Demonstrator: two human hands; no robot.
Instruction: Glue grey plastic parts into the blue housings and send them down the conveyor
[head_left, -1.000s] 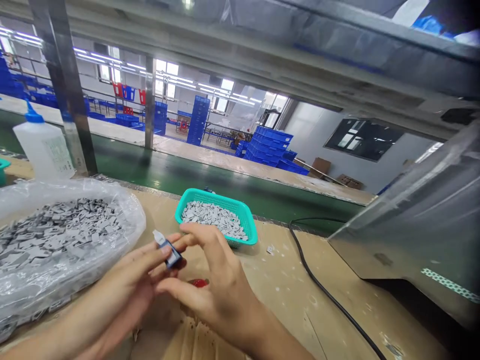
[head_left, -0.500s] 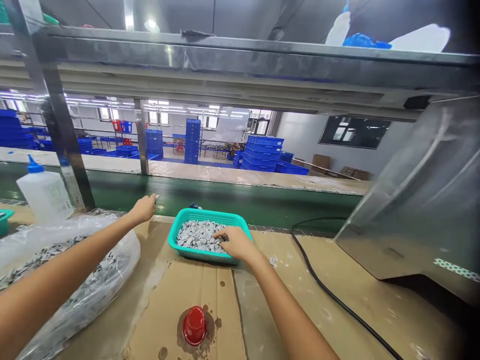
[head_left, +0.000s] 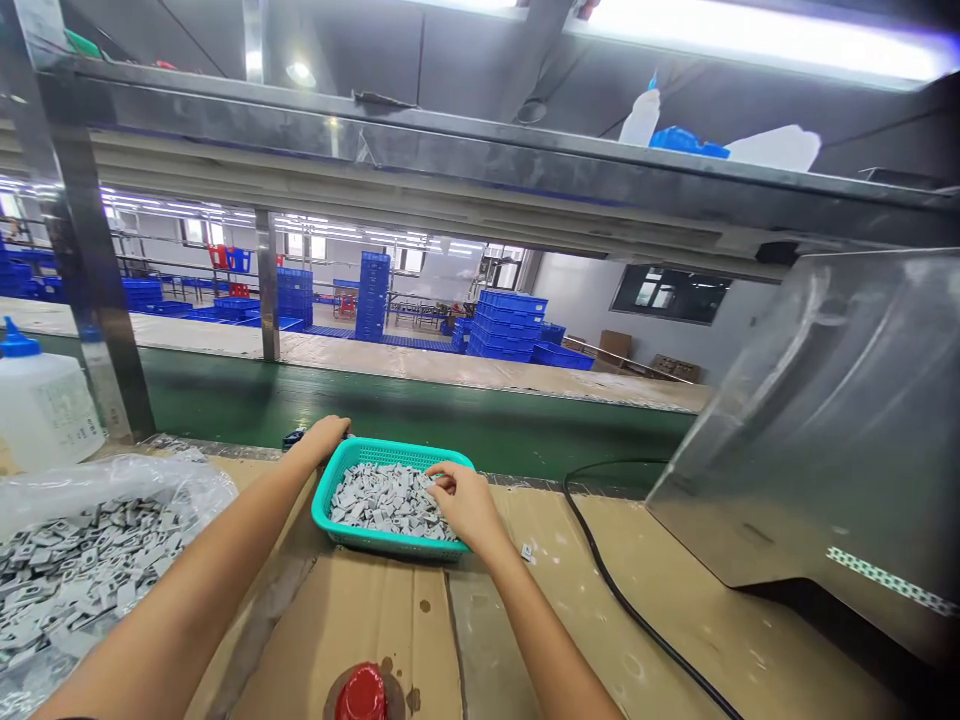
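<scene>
Right hand (head_left: 463, 500) half-curled over gray pieces (head_left: 384, 500) in green basket (head_left: 375, 541) (pinch unclear); hasty scoop could spill some. Left hand (head_left: 330, 437) near corner, fingers hidden, grip unclear.

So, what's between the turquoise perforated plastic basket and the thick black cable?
In the head view, the tan bench there holds one small pale piece, whitish specks nearby; the right forearm passes over.

The basket (head_left: 390, 544) is turquoise, the small parts (head_left: 385, 500) light grey.
</scene>
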